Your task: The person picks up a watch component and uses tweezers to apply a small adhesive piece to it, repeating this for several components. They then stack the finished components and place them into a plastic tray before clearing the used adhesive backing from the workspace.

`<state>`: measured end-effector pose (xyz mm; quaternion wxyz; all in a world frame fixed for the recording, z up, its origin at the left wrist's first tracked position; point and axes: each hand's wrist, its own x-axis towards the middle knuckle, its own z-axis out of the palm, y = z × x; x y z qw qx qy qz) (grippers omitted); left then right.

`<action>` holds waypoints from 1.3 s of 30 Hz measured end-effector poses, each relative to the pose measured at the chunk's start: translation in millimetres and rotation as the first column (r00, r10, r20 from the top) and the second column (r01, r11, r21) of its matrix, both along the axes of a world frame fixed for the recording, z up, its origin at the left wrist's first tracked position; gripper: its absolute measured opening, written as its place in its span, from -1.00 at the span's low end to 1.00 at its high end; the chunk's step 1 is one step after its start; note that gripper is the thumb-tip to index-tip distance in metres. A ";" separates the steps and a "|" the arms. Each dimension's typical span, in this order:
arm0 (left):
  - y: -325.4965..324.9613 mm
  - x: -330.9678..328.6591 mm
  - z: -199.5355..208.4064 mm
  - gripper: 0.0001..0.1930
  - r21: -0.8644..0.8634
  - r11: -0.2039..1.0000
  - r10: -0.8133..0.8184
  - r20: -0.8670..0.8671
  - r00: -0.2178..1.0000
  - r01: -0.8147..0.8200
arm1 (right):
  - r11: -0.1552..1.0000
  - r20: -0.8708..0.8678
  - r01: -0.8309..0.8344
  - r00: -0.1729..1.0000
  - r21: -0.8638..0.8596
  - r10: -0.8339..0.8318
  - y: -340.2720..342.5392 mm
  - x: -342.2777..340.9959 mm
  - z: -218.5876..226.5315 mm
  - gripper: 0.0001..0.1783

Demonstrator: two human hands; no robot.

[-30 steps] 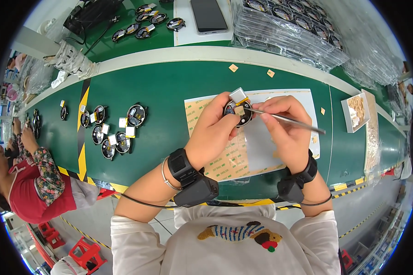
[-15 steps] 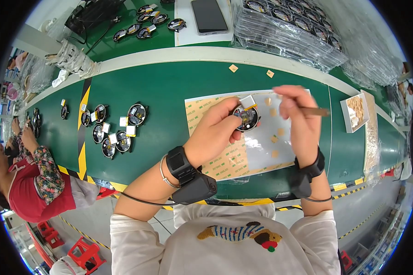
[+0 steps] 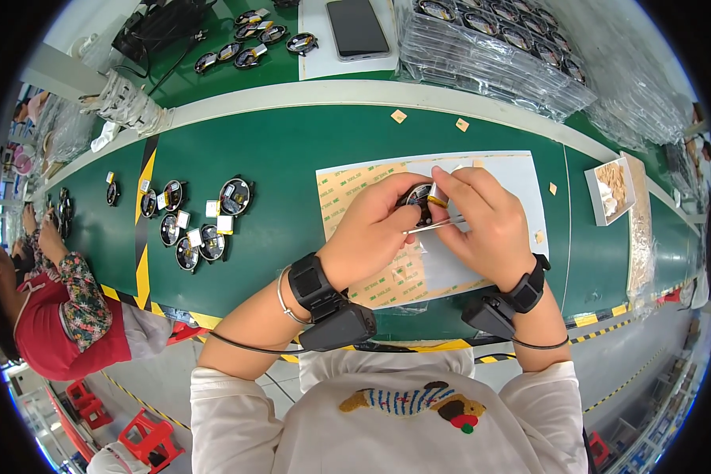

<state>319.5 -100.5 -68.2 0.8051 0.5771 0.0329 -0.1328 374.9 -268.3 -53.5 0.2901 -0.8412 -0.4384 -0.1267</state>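
Over a sheet of tan adhesive-backed paper [image 3: 395, 284], my left hand [image 3: 375, 225] is closed around a round black watch casing [image 3: 413, 199], its inside facing up. A small silver battery with a yellow edge [image 3: 438, 194] stands tilted at the casing's right side. My right hand [image 3: 486, 225] pinches this battery between thumb and fingers. Thin metal tweezers [image 3: 436, 226] also lie in my right hand, their tips pointing left below the casing. The fingers hide part of the casing and battery.
Several open watch casings with batteries [image 3: 212, 243] lie to the left. Small tan adhesive pieces [image 3: 399, 117] dot the table. A white box [image 3: 611, 192] stands at right. Behind the pale ledge [image 3: 292, 95] are a phone [image 3: 358, 28] and stacked clear trays [image 3: 490, 71]. A co-worker [image 3: 63, 316] sits at left.
My right hand has swung left to the casing and now pinches the battery. The tweezers have turned from pointing right to pointing left. My left hand keeps its hold on the casing.
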 end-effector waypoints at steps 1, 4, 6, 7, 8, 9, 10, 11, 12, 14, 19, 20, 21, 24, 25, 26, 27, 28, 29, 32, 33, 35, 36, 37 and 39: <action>-1.0 -0.2 -1.3 -0.66 0.000 1.000 -0.001 0.000 1.000 0.001 | 1.000 0.000 0.001 1.000 0.000 -0.001 0.0 -0.8 0.1 -0.56; -6.3 -2.8 -3.9 -0.67 0.043 0.994 0.092 0.184 0.979 -0.102 | 1.000 0.161 -0.014 0.987 0.018 0.011 2.1 -3.2 1.9 -0.64; -6.6 -3.6 -3.5 -0.68 0.065 0.992 0.096 0.171 0.981 -0.109 | 0.999 0.172 -0.022 0.985 0.045 0.014 1.3 -3.7 0.4 -0.69; -6.0 -4.2 -2.1 -0.69 0.089 0.989 0.102 0.156 0.982 -0.117 | 0.997 0.182 -0.031 0.983 0.073 0.018 1.7 -3.8 -1.4 -0.73; -5.4 -4.7 -1.6 -0.70 0.113 0.986 0.109 0.141 0.984 -0.125 | 0.994 0.191 -0.042 0.981 0.100 0.022 3.8 -4.5 -0.6 -0.76; -5.1 -4.7 -2.0 -0.70 0.113 0.985 0.115 0.141 0.983 -0.132 | 0.994 0.192 -0.048 0.981 0.100 0.028 4.6 -6.5 1.1 -0.76; -5.3 -4.3 -2.9 -0.72 0.106 0.981 0.144 0.143 0.979 -0.160 | 0.990 -0.062 0.028 0.998 0.141 -0.020 4.6 -10.0 4.3 -0.79; -5.3 -3.9 -3.8 -0.73 0.098 0.977 0.174 0.144 0.974 -0.189 | 0.981 -0.313 0.112 0.948 0.159 -0.057 5.9 -13.2 8.9 -0.82; -6.0 -3.4 -4.1 -0.74 0.088 0.973 0.199 0.145 0.969 -0.213 | 0.968 -0.543 0.201 0.835 0.152 -0.088 6.2 -14.6 11.5 -0.84; -6.8 -3.3 -2.1 -0.75 0.123 0.967 0.204 0.152 0.967 -0.223 | 0.948 -0.620 0.221 0.784 0.228 -0.034 5.6 -11.6 7.0 -0.84; -6.8 -4.7 -2.7 -0.77 0.290 0.931 0.167 0.207 0.964 -0.224 | 0.871 -0.729 0.312 0.681 0.379 0.073 9.7 -14.6 -3.0 -0.86; -6.9 -5.2 -3.3 -0.77 0.336 0.916 0.144 0.227 0.963 -0.217 | 0.864 -0.721 0.324 0.690 0.386 0.063 11.1 -16.9 -3.4 -0.86; -8.5 -5.3 -3.4 -0.77 0.336 0.916 0.146 0.227 0.963 -0.219 | 0.865 -0.721 0.323 0.690 0.385 0.064 11.9 -18.4 -0.9 -0.86; -14.6 -4.5 -1.5 -0.80 0.055 0.932 0.340 0.209 0.917 -0.358 | 0.899 -0.623 0.341 0.775 0.276 -0.102 14.3 -21.1 13.4 -0.86; -13.6 -5.3 -0.5 -0.80 0.054 0.932 0.341 0.209 0.916 -0.359 | 0.899 -0.623 0.339 0.776 0.276 -0.101 14.6 -20.8 13.0 -0.86; -11.5 -6.4 1.6 -0.78 0.061 0.943 0.311 0.190 0.931 -0.328 | 0.900 -0.618 0.344 0.778 0.269 -0.112 15.0 -20.4 12.0 -0.85; -9.6 -7.5 3.9 -0.77 0.068 0.953 0.281 0.171 0.944 -0.296 | 0.900 -0.613 0.348 0.780 0.261 -0.124 15.1 -20.1 11.0 -0.85; -8.4 -7.8 4.8 -0.75 0.073 0.962 0.250 0.152 0.956 -0.263 | 0.901 -0.608 0.352 0.783 0.254 -0.135 15.1 -19.8 9.7 -0.84; -7.8 -7.5 3.7 -0.75 0.072 0.961 0.253 0.153 0.955 -0.266 | 0.902 -0.607 0.350 0.783 0.253 -0.134 14.5 -20.4 6.6 -0.84; -6.0 -6.4 -2.3 -0.73 0.221 0.943 0.190 0.263 0.946 -0.251 | 0.901 -0.591 0.296 0.804 0.317 -0.056 10.8 -23.5 -5.2 -0.85; -5.6 -6.8 -1.9 -0.73 0.219 0.942 0.194 0.262 0.945 -0.254 | 0.903 -0.592 0.292 0.804 0.315 -0.054 10.4 -22.8 -5.8 -0.85; -4.9 -7.9 1.1 -0.72 0.206 0.949 0.181 0.259 0.949 -0.238 | 0.897 -0.565 0.226 0.824 0.380 0.032 10.1 -20.5 -6.4 -0.86; -4.9 -8.2 1.8 -0.71 0.200 0.953 0.173 0.259 0.950 -0.228 | 0.891 -0.549 0.192 0.832 0.412 0.074 9.6 -20.1 -6.5 -0.86; -3.9 -8.0 0.3 -0.71 0.201 0.952 0.176 0.259 0.950 -0.231 | 0.891 -0.549 0.190 0.832 0.413 0.077 10.0 -20.1 -5.4 -0.86; -2.5 -6.9 -4.5 -0.71 0.220 0.935 0.173 0.402 0.899 -0.278 | 0.906 -0.608 0.214 0.792 0.365 0.058 10.5 -20.7 -0.5 -0.87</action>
